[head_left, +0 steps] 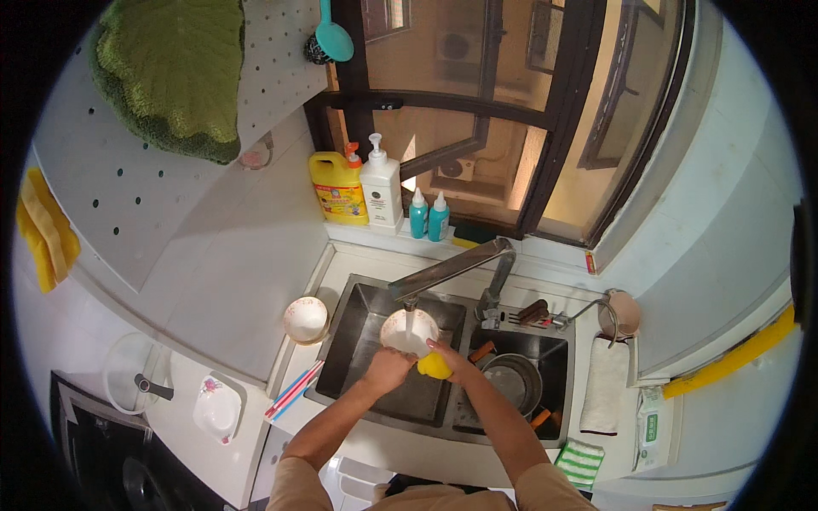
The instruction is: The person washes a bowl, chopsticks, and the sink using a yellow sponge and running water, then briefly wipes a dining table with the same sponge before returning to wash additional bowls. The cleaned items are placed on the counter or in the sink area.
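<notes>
Under the faucet [452,271], over the left basin of the sink [349,362], a white bowl [400,328] is tilted toward me. Water appears to run from the spout into it. My left hand [389,370] is closed on the bowl's near rim. My right hand [457,364] is closed around a yellow cloth or sponge [435,365] by the bowl's right side, its fingertips at the rim. In the right basin sits a round metal pot [517,383] with orange-brown handles.
Stacked bowls [305,319] and coloured chopsticks [294,392] lie left of the sink, near a square white dish [218,409]. Bottles, including a white pump bottle [382,187], line the windowsill. A folded towel [604,387] and green-striped cloth [580,462] lie at the right.
</notes>
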Motion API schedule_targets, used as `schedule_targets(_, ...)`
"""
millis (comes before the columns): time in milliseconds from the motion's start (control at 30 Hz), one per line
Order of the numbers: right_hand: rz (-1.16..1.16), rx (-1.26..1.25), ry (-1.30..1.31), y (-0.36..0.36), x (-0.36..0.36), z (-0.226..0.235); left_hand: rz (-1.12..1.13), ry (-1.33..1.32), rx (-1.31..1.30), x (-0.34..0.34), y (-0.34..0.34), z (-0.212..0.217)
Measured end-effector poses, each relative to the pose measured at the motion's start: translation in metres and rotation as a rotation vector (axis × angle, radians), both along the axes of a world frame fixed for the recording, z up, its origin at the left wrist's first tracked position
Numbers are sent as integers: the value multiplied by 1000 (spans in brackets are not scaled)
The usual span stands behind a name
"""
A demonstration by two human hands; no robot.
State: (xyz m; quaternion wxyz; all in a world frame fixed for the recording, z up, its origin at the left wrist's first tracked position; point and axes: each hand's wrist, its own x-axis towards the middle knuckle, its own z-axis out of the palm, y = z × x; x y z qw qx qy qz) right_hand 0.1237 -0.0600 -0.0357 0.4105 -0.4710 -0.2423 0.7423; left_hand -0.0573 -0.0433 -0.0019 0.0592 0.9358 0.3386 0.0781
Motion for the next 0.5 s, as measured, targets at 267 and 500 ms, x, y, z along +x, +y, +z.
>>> schedule_targets(267, -71, 44, 103, 3, 5, -32, -204, 107, 89, 6, 29, -2)
schedule_targets(500, -116, 143, -113, 20, -4, -23, -144, 234, 76, -2, 39, -25)
